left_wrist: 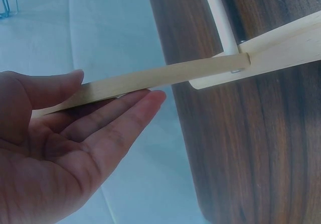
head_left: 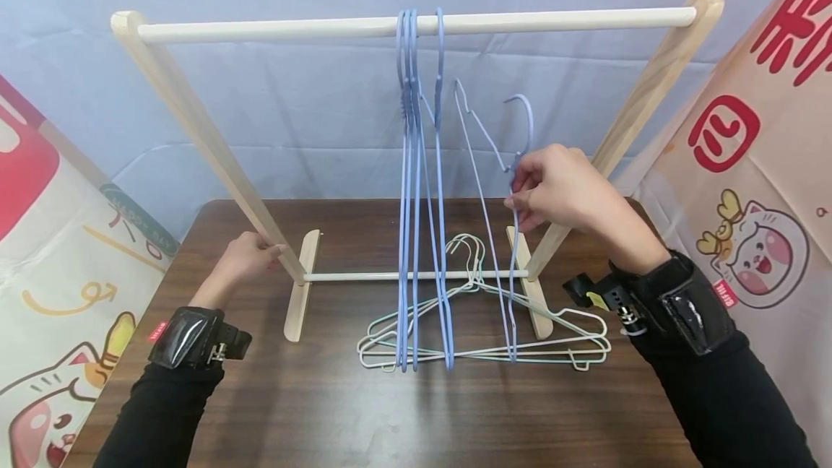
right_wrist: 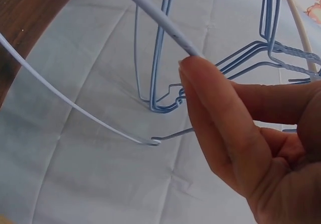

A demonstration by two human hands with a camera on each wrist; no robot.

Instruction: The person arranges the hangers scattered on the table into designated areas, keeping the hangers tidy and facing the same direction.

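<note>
My right hand [head_left: 559, 183] pinches a blue wire hanger [head_left: 531, 121] just below its hook, the hook clear of the wooden rack's top rail [head_left: 559, 21]. In the right wrist view, thumb and fingers close on that hanger's wire [right_wrist: 160, 20]. Several matching blue hangers [head_left: 407, 103] hang bunched at mid-rail, with another blue hanger [head_left: 439, 92] slightly apart to their right. Low on the rack's left post [head_left: 201, 128] is my left hand [head_left: 247, 260]. The left wrist view shows its thumb and fingers holding opposite sides of the post [left_wrist: 130, 82].
Pale green hangers [head_left: 591, 341] lie stacked on the brown table [head_left: 312, 410] beneath the hanging ones. The rack's right post [head_left: 650, 85] stands just beyond my right hand. A lower bar [head_left: 351, 276] joins the feet, and a light blue cloth [head_left: 292, 107] hangs behind.
</note>
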